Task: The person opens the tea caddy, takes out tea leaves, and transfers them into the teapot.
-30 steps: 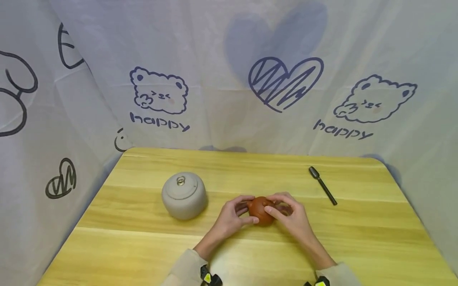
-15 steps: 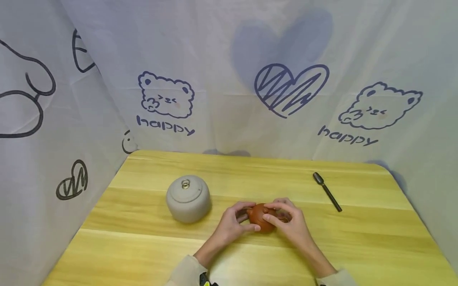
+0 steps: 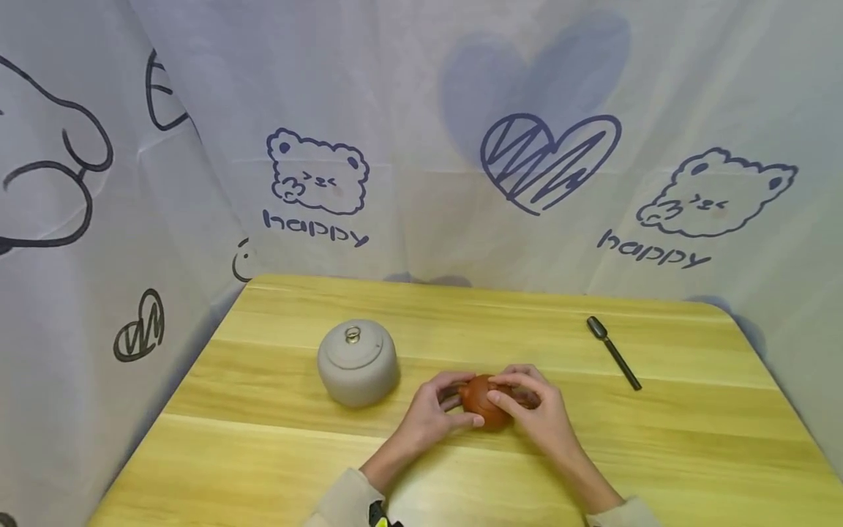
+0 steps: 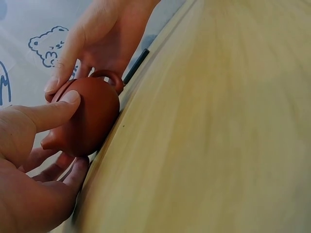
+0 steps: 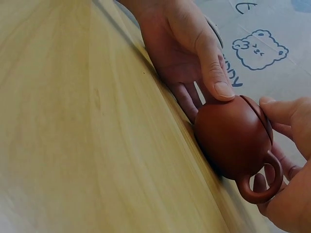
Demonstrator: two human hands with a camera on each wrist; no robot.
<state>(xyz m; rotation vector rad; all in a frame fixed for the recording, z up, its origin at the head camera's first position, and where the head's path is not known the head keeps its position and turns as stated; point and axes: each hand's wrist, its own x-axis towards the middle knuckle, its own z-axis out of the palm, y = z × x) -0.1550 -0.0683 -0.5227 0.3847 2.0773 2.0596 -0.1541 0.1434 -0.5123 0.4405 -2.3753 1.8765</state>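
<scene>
A small reddish-brown clay teapot (image 3: 485, 406) stands on the table between the two hands. My left hand (image 3: 424, 413) holds its body on the spout side, thumb in front and fingers behind. The spout (image 4: 51, 141) points into that hand in the left wrist view. My right hand (image 3: 545, 411) has its thumb and a finger on the teapot's lid (image 5: 258, 109), pinching it at the top. A dark seam separates lid and body in the right wrist view. The looped handle (image 5: 278, 177) sits beside the right hand's lower fingers. The lid's knob is mostly hidden by fingers.
To the left stands a grey lidded jar (image 3: 358, 372) with a small metal ring on top. A dark scoop-like utensil (image 3: 615, 353) lies at the back right of the wooden table (image 3: 263, 454). White cloth (image 3: 421, 219) with drawings hangs behind and at the sides.
The head view has shifted, so the whole scene sits farther right and slightly lower in it. Both hands keep their places on the teapot, with little visible finger movement.
</scene>
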